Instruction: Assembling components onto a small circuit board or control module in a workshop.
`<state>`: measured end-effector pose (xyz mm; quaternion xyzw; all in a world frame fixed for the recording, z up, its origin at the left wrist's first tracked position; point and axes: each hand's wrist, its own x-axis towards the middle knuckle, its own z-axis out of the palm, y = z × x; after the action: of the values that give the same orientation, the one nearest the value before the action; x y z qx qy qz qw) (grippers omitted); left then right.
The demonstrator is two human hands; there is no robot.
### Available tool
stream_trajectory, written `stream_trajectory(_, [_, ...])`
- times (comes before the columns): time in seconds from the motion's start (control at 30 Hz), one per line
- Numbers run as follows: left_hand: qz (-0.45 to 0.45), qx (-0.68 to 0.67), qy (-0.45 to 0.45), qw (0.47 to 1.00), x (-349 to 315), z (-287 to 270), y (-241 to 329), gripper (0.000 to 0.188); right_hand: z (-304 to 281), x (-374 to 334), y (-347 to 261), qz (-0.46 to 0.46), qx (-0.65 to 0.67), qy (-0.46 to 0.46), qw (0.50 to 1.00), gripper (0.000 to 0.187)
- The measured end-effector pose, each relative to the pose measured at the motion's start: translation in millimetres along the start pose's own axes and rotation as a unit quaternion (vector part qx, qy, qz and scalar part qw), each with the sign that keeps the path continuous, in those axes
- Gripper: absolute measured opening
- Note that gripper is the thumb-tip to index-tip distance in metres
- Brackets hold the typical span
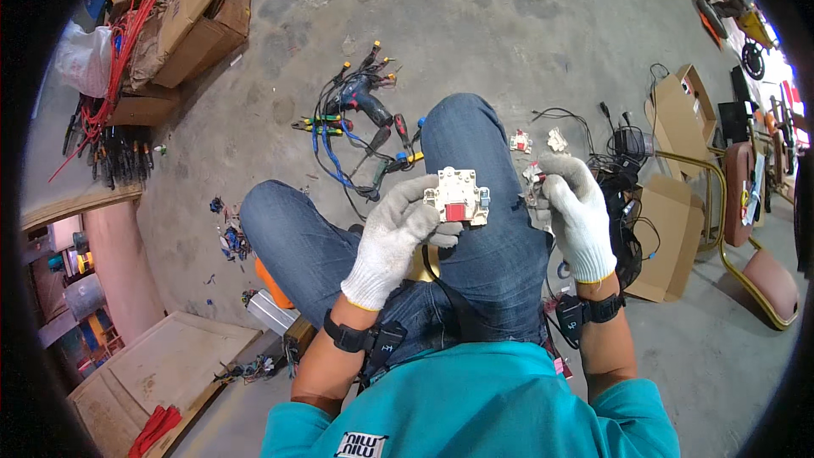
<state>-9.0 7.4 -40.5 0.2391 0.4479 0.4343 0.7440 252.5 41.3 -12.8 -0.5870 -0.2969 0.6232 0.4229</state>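
Observation:
Both my hands wear white knit gloves. My left hand (397,229) grips a cream plastic electrical fitting (459,196) by its left side, above my knees. The fitting has a red block at its lower middle and a small grey metal piece on its right. My right hand (577,210) is closed, its fingertips pinching a small part with grey and red on it (532,176); what kind it is I cannot make out. On the floor beyond my right knee lie a cream and red fitting (521,142) and a cream piece (557,140).
A power drill (363,100) lies ahead among cables and hand tools. Open cardboard (666,233), black cables (623,140) and a gold-framed chair (767,284) stand right. Cardboard boxes (191,25) are stacked far left. Loose electrical scraps (233,237) lie left of my knee.

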Motion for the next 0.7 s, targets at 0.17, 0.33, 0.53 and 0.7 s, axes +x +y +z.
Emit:
stream_trajectory(0.17, [-0.014,-0.016,-0.018,1.0,-3.7,-0.7,-6.9,0.052,1.4,-5.8,-0.6,0.017,-0.025,0.001,1.0,0.03])
stream_trajectory(0.33, [-0.021,-0.026,-0.015,0.999,-6.0,3.8,-4.3,0.052,4.7,-10.4,-6.2,0.023,-0.082,-0.03,0.996,0.029])
stream_trajectory(0.53, [-0.025,0.0,0.005,1.0,-4.5,3.4,-3.2,0.053,7.8,-8.9,-10.0,0.019,-0.069,-0.044,0.996,0.028])
stream_trajectory(0.7, [-0.016,0.003,-0.002,1.0,-1.2,2.1,-4.1,0.052,5.9,-9.3,-14.3,0.022,-0.074,-0.058,0.995,0.03])
